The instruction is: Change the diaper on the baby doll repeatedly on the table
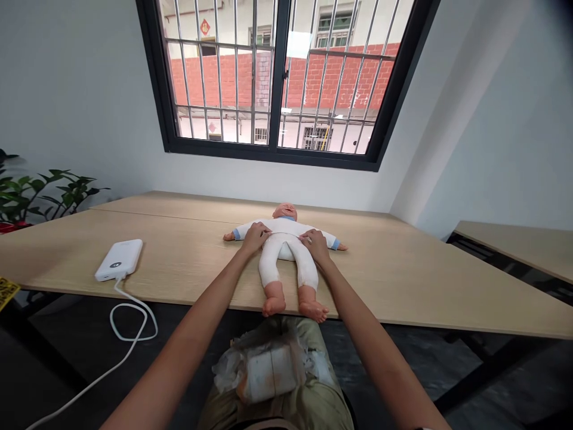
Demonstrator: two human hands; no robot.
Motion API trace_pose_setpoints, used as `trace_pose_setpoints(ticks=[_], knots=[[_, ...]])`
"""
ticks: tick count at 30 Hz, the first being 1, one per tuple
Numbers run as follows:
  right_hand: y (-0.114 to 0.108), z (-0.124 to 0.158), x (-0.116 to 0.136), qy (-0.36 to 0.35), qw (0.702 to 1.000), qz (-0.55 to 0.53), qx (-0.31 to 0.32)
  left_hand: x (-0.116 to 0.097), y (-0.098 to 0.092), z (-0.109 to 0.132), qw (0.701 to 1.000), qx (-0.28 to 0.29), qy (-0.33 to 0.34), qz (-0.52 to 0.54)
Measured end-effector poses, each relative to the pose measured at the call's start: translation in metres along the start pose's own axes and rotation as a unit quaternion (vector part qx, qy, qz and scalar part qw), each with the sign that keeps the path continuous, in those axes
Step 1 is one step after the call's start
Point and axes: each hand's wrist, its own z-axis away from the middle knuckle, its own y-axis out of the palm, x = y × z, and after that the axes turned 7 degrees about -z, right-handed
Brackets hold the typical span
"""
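At the far left edge a leafy green plant (40,194) stands beyond the pale wooden table (179,263). Below it, a yellow printed scrap (6,291) pokes into the frame, its dark print too small to read. Right of that, a white power bank (119,259) lies flat on the table near its front edge, with a dark round mark on top that cannot be read. Its white cable (129,325) drops over the edge, loops and runs toward the lower left corner.

In the middle of the frame a baby doll (286,254) in a white suit lies on its back, head toward the window and bare feet at the table's front edge. The left hand (255,237) sits on the doll's waist on the left and the right hand (316,245) on the right, well apart. The fingers of both are curled on the cloth; I cannot tell whether they pinch it or only rest. Nothing lies between the hands and the doll.

At the lower centre, on the person's lap, a crumpled clear plastic bag (264,367) holds a flat white packet with no legible print.

Above, a barred dark-framed window (280,77) shows a red brick building. A small red sign (205,27) hangs on it at the upper left, its character unreadable. A second table (514,245) stands at the right edge.
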Motion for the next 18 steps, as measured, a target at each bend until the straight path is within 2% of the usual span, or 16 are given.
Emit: trace_pose_setpoints(ticks=[5,10,13,18], knots=[[0.005,-0.003,-0.003,-0.014,0.999,0.04,-0.026,-0.007,0.002,0.0,0.998,-0.043,-0.036,0.0],[0.013,-0.009,-0.006,-0.059,0.996,-0.005,-0.066,-0.012,0.008,-0.004,0.995,-0.061,-0.071,0.046],[0.019,-0.015,-0.01,-0.038,0.996,-0.049,-0.069,-0.011,0.011,-0.009,0.989,-0.057,-0.104,0.084],[0.029,-0.024,-0.022,-0.01,0.995,-0.079,-0.053,-0.004,0.018,-0.015,0.978,-0.011,-0.156,0.136]])
